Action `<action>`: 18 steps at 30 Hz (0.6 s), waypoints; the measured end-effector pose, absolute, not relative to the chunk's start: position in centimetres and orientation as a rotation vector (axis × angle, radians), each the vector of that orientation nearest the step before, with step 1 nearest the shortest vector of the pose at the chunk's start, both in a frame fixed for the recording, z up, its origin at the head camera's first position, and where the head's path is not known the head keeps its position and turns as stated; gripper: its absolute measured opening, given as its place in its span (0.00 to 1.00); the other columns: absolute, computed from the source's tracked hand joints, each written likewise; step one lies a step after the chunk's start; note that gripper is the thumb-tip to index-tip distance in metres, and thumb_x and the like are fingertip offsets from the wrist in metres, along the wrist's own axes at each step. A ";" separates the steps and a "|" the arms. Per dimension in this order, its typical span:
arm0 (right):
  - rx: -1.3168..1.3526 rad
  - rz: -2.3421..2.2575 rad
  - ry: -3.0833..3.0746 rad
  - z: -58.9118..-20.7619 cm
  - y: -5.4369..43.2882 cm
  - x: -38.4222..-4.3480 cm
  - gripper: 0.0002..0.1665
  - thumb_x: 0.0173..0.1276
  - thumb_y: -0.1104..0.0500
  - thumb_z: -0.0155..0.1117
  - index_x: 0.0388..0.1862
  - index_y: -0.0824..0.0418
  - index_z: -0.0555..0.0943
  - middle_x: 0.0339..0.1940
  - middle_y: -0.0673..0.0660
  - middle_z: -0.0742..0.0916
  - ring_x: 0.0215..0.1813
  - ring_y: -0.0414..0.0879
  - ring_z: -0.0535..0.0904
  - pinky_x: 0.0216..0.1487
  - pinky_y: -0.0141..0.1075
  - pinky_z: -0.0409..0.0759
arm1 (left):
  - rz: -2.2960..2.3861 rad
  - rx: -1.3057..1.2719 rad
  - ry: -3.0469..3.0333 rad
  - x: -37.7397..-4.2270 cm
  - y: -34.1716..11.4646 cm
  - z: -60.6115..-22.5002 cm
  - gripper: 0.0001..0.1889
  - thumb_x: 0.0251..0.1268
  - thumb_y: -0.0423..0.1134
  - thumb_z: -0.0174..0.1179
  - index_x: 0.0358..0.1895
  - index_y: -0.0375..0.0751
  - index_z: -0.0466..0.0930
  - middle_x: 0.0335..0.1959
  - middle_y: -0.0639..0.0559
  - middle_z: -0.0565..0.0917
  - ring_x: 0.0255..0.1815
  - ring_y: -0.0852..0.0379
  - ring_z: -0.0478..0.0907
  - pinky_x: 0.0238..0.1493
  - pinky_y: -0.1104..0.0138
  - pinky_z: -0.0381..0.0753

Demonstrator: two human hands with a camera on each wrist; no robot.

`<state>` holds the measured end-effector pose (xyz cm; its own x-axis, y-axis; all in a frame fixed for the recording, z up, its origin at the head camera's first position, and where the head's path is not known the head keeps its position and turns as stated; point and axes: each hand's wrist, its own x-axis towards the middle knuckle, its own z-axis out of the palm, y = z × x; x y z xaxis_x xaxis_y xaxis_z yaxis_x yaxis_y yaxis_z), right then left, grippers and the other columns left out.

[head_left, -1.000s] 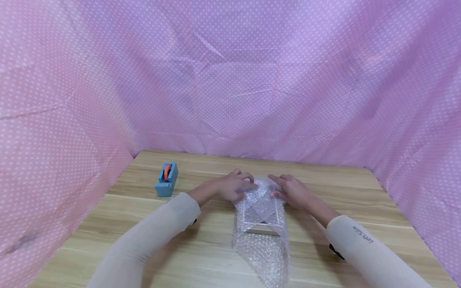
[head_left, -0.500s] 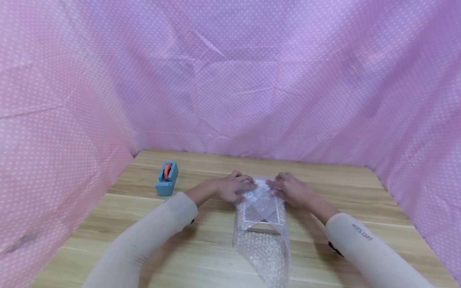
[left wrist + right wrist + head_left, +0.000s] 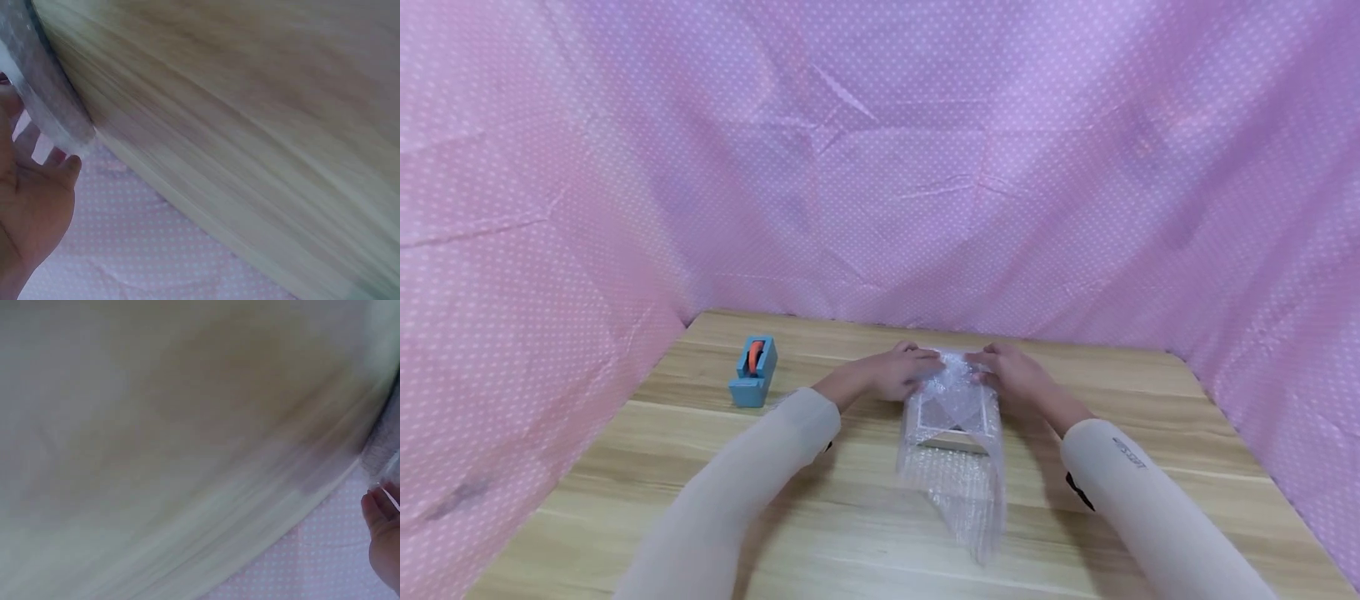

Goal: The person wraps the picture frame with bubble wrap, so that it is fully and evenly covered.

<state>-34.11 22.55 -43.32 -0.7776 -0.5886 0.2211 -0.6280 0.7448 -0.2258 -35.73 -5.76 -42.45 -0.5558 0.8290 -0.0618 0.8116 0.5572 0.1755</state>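
Note:
A flat light-wood picture frame with a white border lies on the table in clear bubble wrap. Folded flaps of the wrap cross over its far part, and a loose tail trails toward the near side. My left hand holds the far left corner of the bundle, fingers bent over the wrap. Opposite it, my right hand grips the far right corner, fingertips on the folded flaps. The left wrist view shows the fingers at the edge of the bundle; in the right wrist view the hand is partly cut off.
A blue tape dispenser with an orange roll stands at the back left of the wood-grain table. Pink polka-dot cloth hangs around the back and sides.
Both hands and the wrapped frame have shifted away from me, and the loose tail of wrap has come along. The right fingers moved inward onto the flaps. The dispenser stays in place.

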 end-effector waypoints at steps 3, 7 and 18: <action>0.964 0.422 -2.786 -43.3 22.5 -35.0 0.25 0.70 0.61 0.70 0.65 0.61 0.82 0.55 0.71 0.83 0.55 0.67 0.81 0.57 0.61 0.79 | 0.194 1.396 2.702 -36.3 -5.1 -42.5 0.27 0.77 0.35 0.55 0.76 0.47 0.67 0.79 0.45 0.64 0.79 0.42 0.57 0.79 0.54 0.56; 0.935 0.408 -2.792 -43.6 22.5 -36.0 0.24 0.71 0.61 0.68 0.66 0.61 0.81 0.57 0.72 0.82 0.59 0.69 0.79 0.62 0.62 0.76 | 0.186 1.408 2.737 -36.9 -4.4 -42.5 0.24 0.74 0.30 0.57 0.70 0.44 0.74 0.75 0.44 0.70 0.78 0.44 0.61 0.79 0.57 0.57; 0.912 0.304 -2.821 -43.7 22.7 -36.3 0.26 0.75 0.56 0.64 0.71 0.58 0.78 0.67 0.76 0.77 0.68 0.74 0.71 0.69 0.66 0.67 | 0.362 1.274 2.633 -37.2 -4.6 -42.2 0.26 0.73 0.48 0.61 0.70 0.44 0.75 0.78 0.43 0.66 0.79 0.43 0.57 0.80 0.53 0.55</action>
<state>-36.25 22.74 -43.65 -0.8009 -0.5591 0.2142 -0.5920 0.7932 -0.1429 -37.21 -4.62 -42.17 -0.6112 0.7887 -0.0669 0.7413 0.6000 0.3008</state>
